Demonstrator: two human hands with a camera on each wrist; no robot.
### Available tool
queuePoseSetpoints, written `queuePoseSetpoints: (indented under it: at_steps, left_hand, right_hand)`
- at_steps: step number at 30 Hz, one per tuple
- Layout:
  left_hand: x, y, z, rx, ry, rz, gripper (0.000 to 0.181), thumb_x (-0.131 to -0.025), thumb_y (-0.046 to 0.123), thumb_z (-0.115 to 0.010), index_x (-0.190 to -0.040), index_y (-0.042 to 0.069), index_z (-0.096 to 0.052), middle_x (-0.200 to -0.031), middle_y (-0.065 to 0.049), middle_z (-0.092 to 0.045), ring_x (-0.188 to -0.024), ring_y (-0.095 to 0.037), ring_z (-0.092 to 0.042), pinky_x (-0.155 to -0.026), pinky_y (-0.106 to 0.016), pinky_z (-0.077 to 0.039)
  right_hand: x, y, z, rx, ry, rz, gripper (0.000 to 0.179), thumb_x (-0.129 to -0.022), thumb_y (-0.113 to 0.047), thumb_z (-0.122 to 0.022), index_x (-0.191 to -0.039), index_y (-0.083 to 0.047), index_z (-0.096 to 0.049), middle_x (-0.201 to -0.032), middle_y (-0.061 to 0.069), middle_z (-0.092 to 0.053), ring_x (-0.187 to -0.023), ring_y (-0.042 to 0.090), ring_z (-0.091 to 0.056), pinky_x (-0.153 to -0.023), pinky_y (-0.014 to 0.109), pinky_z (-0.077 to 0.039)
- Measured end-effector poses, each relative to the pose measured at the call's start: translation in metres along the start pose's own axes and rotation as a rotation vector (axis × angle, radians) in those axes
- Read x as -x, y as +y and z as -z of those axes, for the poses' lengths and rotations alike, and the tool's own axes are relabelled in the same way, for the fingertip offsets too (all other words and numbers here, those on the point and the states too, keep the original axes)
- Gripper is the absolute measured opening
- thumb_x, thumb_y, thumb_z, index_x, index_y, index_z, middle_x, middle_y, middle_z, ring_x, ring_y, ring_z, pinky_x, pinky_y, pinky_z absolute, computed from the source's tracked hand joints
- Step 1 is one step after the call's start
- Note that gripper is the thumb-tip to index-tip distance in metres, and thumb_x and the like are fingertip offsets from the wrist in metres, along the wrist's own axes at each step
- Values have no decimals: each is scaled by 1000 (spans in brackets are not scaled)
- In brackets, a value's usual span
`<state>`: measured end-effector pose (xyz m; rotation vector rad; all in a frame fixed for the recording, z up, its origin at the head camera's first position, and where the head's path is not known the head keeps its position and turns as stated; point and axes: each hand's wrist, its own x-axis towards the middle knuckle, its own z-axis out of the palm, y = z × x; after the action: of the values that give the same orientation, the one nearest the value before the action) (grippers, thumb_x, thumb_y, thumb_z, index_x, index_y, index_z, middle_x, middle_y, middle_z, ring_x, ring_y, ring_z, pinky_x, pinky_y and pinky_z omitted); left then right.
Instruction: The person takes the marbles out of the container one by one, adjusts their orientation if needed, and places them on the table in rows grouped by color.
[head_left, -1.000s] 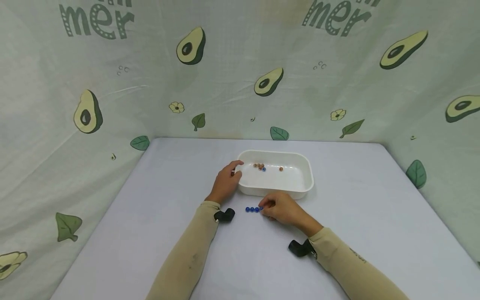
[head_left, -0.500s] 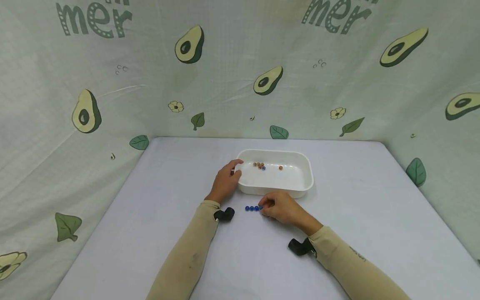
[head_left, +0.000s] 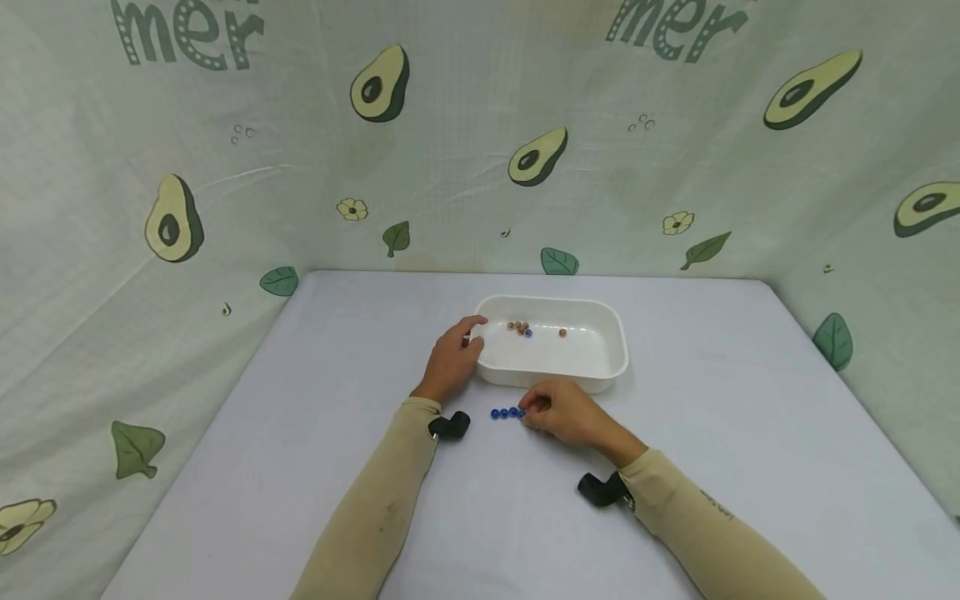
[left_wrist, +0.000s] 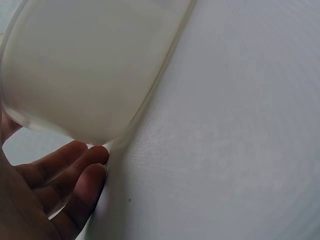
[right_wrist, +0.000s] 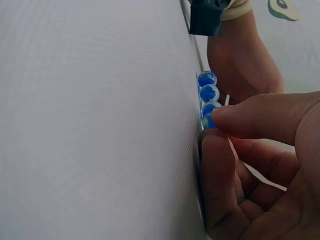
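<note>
My left hand (head_left: 450,360) holds the left end of a white plastic tray (head_left: 585,354), one finger over the rim. In the left wrist view, several fingertips (left_wrist: 92,177) rest against the lower edge of the tray's end wall. On the table before the tray lies a short row of blue glass marbles (right_wrist: 209,93), side by side. My right hand (head_left: 564,412) pinches the marble (right_wrist: 208,121) at the row's right end between thumb and finger, right against its neighbour. Part of that marble is hidden by the thumb.
Inside the tray are several brown marbles (head_left: 518,327) in a cluster with one blue marble (head_left: 528,333) beside them. A lone brown marble (head_left: 562,332) lies further right. A white table (head_left: 720,375) meets an avocado-print cloth (head_left: 450,167) behind.
The head view has shifted slightly, so everything sits a little higher in it. Both hands keep their places; a bit more of the pinched marble shows beside the right fingertips.
</note>
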<state>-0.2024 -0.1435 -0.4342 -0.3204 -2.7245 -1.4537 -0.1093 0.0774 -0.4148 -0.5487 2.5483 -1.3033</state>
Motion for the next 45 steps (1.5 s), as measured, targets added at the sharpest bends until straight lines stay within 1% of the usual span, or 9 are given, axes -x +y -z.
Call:
queuePoseSetpoints:
  at_steps: [8, 11, 19, 24, 29, 35, 40, 43, 45]
  left_hand:
    - [-1, -1, 0, -7, 6, -7, 41, -97, 26, -50, -137, 23, -59, -116, -6, -58, -98, -22, -54, -86, -43, -46]
    - [-1, -1, 0, -4, 5, -6, 41, -97, 27, -50, -137, 24, -59, -118, -7, -59, -98, -22, -54, -86, -43, -46]
    - [-3, 2, 1, 7, -3, 2, 41, -97, 27, -49, -137, 24, -59, -125, -7, -59, -103, -22, -55, -91, -46, -46]
    - [-3, 3, 1, 8, 5, 3, 41, -97, 27, -50, -136, 24, -60, -122, -6, -59, -102, -22, -56, -90, -46, -46]
    - [-1, -1, -1, 1, 6, 13, 41, -96, 28, -50, -136, 25, -60, -118, -5, -59, -99, -22, -56, -87, -44, -47]
    - [0, -2, -2, -2, 17, 15, 41, -97, 28, -50, -136, 26, -60, -117, -3, -59, -98, -21, -56, -85, -44, -47]
    - [-1, -1, -1, -9, 1, 15, 40, -97, 28, -49, -137, 27, -59, -118, -4, -59, -99, -21, -57, -86, -43, -47]
    - [-1, 0, 0, -16, -5, 13, 40, -98, 27, -49, -137, 26, -59, -122, -5, -60, -101, -21, -58, -88, -44, -47]
    - [-1, 1, 0, -22, -8, 14, 41, -98, 27, -50, -138, 26, -59, -125, -5, -60, -103, -21, -59, -89, -45, -47]
  right_hand:
    - [-1, 2, 0, -2, 0, -11, 13, -84, -5, -72, -97, -3, -74, -78, -1, -65, -64, 12, -60, -59, 28, -51]
    - [0, 2, 0, -11, -9, -20, 13, -86, -5, -70, -99, -2, -74, -78, -1, -66, -62, 12, -60, -58, 29, -51]
    - [-1, -1, 5, -26, -26, -37, 12, -88, -7, -71, -99, -2, -73, -78, 1, -66, -65, 14, -61, -58, 30, -52]
    - [2, -7, 11, -17, -37, -48, 14, -90, -11, -71, -101, -3, -73, -80, 0, -66, -68, 14, -61, -61, 30, -52]
    - [8, -16, 23, -33, -58, -31, 21, -91, -17, -70, -106, -3, -73, -84, 4, -68, -71, 15, -63, -64, 30, -52]
    - [9, -23, 40, -134, -81, -5, 28, -93, -21, -70, -111, 1, -70, -91, 17, -70, -73, 22, -66, -69, 40, -55]
    - [3, -28, 61, -182, -61, -17, 31, -94, -22, -70, -114, 1, -69, -91, 18, -69, -76, 27, -67, -74, 45, -56]
    - [-6, -29, 75, -240, -40, -40, 31, -93, -23, -71, -115, 0, -68, -93, 19, -68, -80, 31, -67, -77, 43, -56]
    - [-11, -27, 85, -273, -35, -52, 32, -94, -23, -70, -116, 0, -67, -100, 23, -67, -85, 35, -66, -79, 42, -56]
